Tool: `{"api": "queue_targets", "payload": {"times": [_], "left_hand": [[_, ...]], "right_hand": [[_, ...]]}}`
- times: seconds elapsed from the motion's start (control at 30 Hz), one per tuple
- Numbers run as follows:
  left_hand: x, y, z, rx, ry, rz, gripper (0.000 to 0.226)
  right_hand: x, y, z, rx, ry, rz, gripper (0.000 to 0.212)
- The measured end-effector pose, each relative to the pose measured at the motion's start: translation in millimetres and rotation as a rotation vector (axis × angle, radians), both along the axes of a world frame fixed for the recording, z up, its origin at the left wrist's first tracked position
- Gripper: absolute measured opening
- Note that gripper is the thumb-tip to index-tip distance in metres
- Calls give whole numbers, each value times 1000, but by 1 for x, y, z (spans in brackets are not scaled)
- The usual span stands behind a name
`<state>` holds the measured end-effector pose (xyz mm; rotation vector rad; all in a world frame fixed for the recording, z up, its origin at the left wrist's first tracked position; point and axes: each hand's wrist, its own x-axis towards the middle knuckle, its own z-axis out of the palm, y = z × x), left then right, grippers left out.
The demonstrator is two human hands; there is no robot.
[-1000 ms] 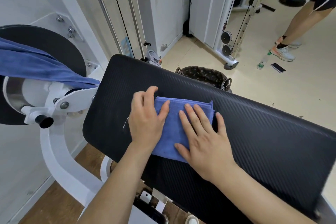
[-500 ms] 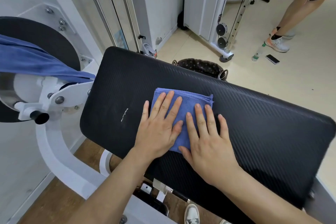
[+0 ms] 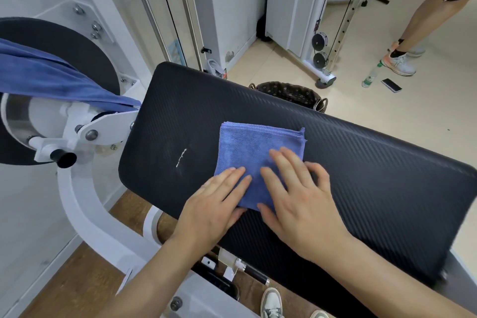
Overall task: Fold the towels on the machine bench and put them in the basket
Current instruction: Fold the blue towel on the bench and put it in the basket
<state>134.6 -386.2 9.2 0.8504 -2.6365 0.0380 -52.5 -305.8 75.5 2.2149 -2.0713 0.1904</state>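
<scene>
Head view: your left hand (image 3: 214,204) and right hand (image 3: 296,199) press flat, side by side, on the folded towel (image 3: 247,147) on the bench (image 3: 361,162); a one-sided lift toward the basket (image 3: 289,91) could spill its layers open

Bare left hand (image 3: 214,206) and right hand (image 3: 302,204), bare forearms (image 3: 144,276), white sneakers (image 3: 271,302) with grey panels.

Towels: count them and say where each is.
2. A folded towel lies on the bench under left hand and right hand; a second towel drapes the wheel at left. The basket may hide more.
</scene>
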Motion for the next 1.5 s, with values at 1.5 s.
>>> {"api": "queue_targets", "payload": {"times": [1.5], "left_hand": [[-48,144,7,970,490,662,17]], "right_hand": [[-71,110,-8,259,-678,-185,20]]}}
